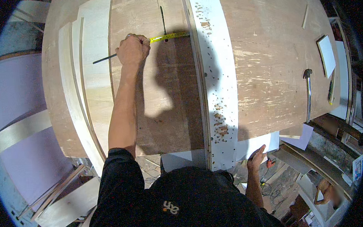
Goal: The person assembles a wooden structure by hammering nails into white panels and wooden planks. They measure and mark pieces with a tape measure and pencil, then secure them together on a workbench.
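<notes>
Fingers of the left hand are curled tightly together, gripping a thin dark pencil whose shaft sticks out to the left, and they seem also to pin the near end of a yellow steel measuring tape; from above I cannot tell exactly which fingers hold which. The right hand hangs below the near edge of the bench with its fingers loosely spread, touching the white board's end and holding nothing.

Largest in view is the broad brown plywood workbench top, scuffed and pale in patches. Across it runs a long white laminated board, peppered with small dark holes. Left of that lies a darker plywood sheet with a narrow dark slot near its far end. A steel claw hammer with a shiny handle rests well apart on the right. The yellow tape stretches flat from the fist to the white board's edge, crossing the slot.

For a true reading, the tape should probably lie taut and square to the board's edge, pressed flat, with the pencil tip brought straight down beside the blade.
</notes>
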`<control>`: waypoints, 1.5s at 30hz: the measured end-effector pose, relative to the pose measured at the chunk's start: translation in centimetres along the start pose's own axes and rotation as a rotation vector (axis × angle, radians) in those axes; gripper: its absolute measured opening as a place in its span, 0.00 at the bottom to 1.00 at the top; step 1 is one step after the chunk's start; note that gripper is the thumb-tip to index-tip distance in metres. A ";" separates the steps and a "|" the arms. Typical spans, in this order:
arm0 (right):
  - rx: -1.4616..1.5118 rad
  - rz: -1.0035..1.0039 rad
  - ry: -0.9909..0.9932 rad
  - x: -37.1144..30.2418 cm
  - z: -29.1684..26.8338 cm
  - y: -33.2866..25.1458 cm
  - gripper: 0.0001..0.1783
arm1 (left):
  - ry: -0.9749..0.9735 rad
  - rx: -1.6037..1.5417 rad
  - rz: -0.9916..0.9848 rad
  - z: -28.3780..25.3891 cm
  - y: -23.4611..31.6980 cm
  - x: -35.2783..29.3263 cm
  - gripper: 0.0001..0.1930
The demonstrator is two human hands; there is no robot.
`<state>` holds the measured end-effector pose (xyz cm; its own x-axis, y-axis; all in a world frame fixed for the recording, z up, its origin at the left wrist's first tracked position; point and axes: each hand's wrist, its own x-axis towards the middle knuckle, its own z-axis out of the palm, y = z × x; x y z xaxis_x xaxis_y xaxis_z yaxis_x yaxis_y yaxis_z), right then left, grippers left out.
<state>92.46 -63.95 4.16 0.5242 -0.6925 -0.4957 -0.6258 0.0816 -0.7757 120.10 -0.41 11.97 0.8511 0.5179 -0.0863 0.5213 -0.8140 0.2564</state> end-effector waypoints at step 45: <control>-0.099 0.350 -0.462 3.3 -6.4 -0.3 0.40 | 0.011 -0.019 0.004 0.6 -0.8 0.1 0.12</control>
<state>90.71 -70.84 5.23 0.4599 -0.2507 -0.8519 -0.8463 0.1667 -0.5059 119.77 0.14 11.22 0.8521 0.5180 -0.0749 0.5169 -0.8105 0.2754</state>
